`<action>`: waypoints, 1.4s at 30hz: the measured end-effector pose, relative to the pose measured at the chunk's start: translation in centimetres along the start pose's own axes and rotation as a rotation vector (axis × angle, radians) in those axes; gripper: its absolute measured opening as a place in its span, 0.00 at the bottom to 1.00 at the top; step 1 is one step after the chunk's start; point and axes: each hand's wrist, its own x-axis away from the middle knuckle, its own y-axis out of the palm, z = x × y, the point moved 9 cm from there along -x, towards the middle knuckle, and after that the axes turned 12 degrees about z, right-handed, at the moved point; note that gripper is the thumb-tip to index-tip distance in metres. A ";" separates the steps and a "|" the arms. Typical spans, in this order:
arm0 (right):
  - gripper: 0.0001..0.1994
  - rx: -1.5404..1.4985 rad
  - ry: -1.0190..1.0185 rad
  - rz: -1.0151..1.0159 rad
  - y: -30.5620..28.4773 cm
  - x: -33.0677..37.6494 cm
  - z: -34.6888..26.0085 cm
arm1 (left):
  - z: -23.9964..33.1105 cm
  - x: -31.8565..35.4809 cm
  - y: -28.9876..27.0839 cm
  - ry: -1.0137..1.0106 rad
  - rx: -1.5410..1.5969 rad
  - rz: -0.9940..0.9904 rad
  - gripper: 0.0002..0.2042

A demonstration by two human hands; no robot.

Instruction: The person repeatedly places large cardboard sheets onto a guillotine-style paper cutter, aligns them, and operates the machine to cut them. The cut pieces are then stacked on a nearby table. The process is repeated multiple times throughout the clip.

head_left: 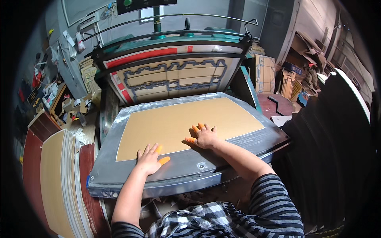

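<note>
A tan cardboard sheet with a thin white edge (174,123) lies flat on the grey metal platen (174,168) of a die-cutting press. My left hand (149,159) rests over the sheet's near edge toward its left end, fingers spread. Farther right, my right hand (204,137) lies on the sheet close to the near edge, its fingers apart too. Orange finger covers show on some fingers of both hands. Behind the sheet, the press's upright plate carries a cutting die board (174,77) with dark foam-lined outlines.
Stacked sheets (55,174) stand at the left, beside a reddish-brown board (88,166). A tall dark stack (329,158) rises close at my right. Cluttered materials (69,105) lie at the far left. A metal bar (178,16) runs across the press top.
</note>
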 end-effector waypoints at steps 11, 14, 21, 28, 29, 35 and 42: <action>0.48 0.038 0.130 -0.388 2.4 0.8 3.4 | 0.7 0.5 -0.2 -0.017 -0.005 -0.027 0.39; 0.43 -0.002 0.116 -0.353 1.9 0.9 2.7 | 0.5 0.7 -0.2 -0.023 -0.023 -0.042 0.39; 0.42 -0.026 0.104 -0.420 2.5 0.8 2.8 | 0.0 0.4 0.5 -0.008 -0.016 -0.022 0.40; 0.42 -0.011 0.097 -0.367 2.5 0.4 3.0 | -0.2 0.2 0.8 0.005 -0.027 -0.016 0.40; 0.43 -0.001 0.096 -0.345 2.1 0.6 2.8 | -0.1 0.2 0.8 0.003 -0.030 -0.017 0.40; 0.46 0.063 0.104 -0.329 1.0 -1.0 2.3 | -0.4 0.2 0.9 0.003 -0.013 0.011 0.42; 0.41 -0.234 -0.292 0.736 -23.1 -15.2 -6.2 | -0.2 -0.5 1.0 0.011 -0.007 0.015 0.42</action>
